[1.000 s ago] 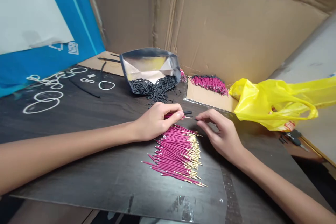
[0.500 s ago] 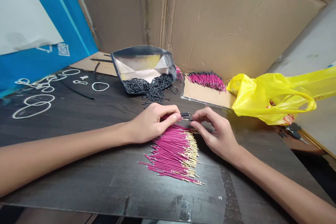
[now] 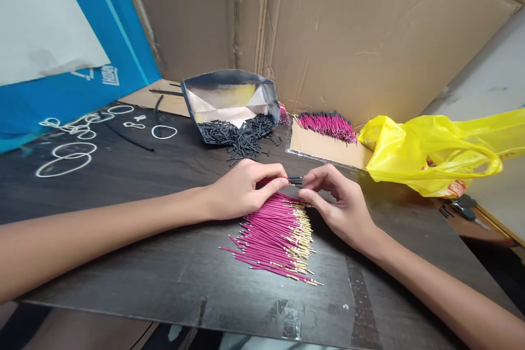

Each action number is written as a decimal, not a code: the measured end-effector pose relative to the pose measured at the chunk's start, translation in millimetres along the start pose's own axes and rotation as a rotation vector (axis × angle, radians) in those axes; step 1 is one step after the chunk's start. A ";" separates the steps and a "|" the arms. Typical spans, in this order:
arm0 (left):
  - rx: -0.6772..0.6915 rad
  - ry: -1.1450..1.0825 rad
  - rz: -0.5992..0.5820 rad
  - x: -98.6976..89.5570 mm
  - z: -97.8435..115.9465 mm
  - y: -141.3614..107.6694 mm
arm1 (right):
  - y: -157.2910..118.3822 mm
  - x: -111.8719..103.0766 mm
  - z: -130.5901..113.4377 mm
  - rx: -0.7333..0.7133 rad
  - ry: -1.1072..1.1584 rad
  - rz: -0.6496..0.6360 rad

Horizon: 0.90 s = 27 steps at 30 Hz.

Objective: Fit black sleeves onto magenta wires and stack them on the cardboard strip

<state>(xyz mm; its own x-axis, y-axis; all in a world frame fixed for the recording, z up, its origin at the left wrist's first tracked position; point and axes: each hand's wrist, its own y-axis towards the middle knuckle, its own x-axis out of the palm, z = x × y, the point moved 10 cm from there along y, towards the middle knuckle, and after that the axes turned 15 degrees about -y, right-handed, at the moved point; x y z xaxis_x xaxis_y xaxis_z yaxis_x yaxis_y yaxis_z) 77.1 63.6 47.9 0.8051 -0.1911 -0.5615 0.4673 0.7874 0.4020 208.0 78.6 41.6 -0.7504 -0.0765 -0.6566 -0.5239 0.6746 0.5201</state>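
Note:
Above a pile of magenta wires with gold pin ends (image 3: pixel 274 229), my left hand (image 3: pixel 250 188) is closed on a few magenta wires. Black sleeves (image 3: pixel 294 179) cover ends of these wires, poking out past the thumb. My right hand (image 3: pixel 338 199) faces it from the right, thumb and forefinger pinched at the tip of one wire, on what looks like a small black sleeve. The fingers mostly hide that sleeve. Behind the hands, a tilted folded tray (image 3: pixel 229 79) holds loose black sleeves (image 3: pixel 241 136), some spilled onto the dark table (image 3: pixel 164 279).
A cardboard piece (image 3: pixel 324 147) carries a row of magenta wires with black ends (image 3: pixel 328 124). To the right lies a yellow plastic bag (image 3: pixel 426 153), with keys (image 3: pixel 465 210) near it. White rubber bands (image 3: pixel 65 158) are at left. Cardboard walls (image 3: pixel 361 38) stand behind.
My right fingers have closed in slightly on the wire tips beside my left hand. The whole view has shifted a little; the wire pile looks the same.

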 end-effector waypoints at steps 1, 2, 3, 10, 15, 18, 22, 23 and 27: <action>0.008 -0.004 0.000 0.1 0.7 -0.1 | 0.1 0.4 1.0 0.010 0.016 -0.002; 0.016 -0.006 -0.003 0.5 1.2 -0.3 | 0.2 0.4 0.9 0.011 0.015 0.000; 0.023 -0.008 -0.006 0.9 1.7 -0.5 | 0.1 -0.3 -0.7 0.001 -0.002 0.009; 0.036 0.005 -0.041 4.2 2.2 -0.7 | -0.3 -0.1 -5.8 -0.009 -0.073 0.012; 0.040 0.011 -0.039 3.4 2.5 -0.7 | 1.8 13.5 13.9 0.171 0.218 -0.057; 0.066 0.005 -0.034 3.1 3.8 -1.0 | 1.7 22.2 21.0 0.260 0.347 -0.084; 0.049 0.005 -0.027 3.0 0.6 -0.1 | 0.4 24.3 20.9 0.289 0.394 -0.091; 0.040 0.002 -0.022 2.5 -0.5 0.4 | 0.1 24.2 19.5 0.285 0.408 -0.094; 0.016 -0.018 -0.023 1.8 -2.6 2.5 | -1.0 21.2 15.2 0.283 0.460 -0.095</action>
<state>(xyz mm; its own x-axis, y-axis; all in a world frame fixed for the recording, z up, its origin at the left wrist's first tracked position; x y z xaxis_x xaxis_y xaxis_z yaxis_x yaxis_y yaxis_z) 78.8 66.8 46.1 0.8002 -0.2201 -0.5579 0.4918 0.7731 0.4005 198.7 87.5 18.8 -0.8373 -0.4166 -0.3541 -0.5164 0.8154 0.2616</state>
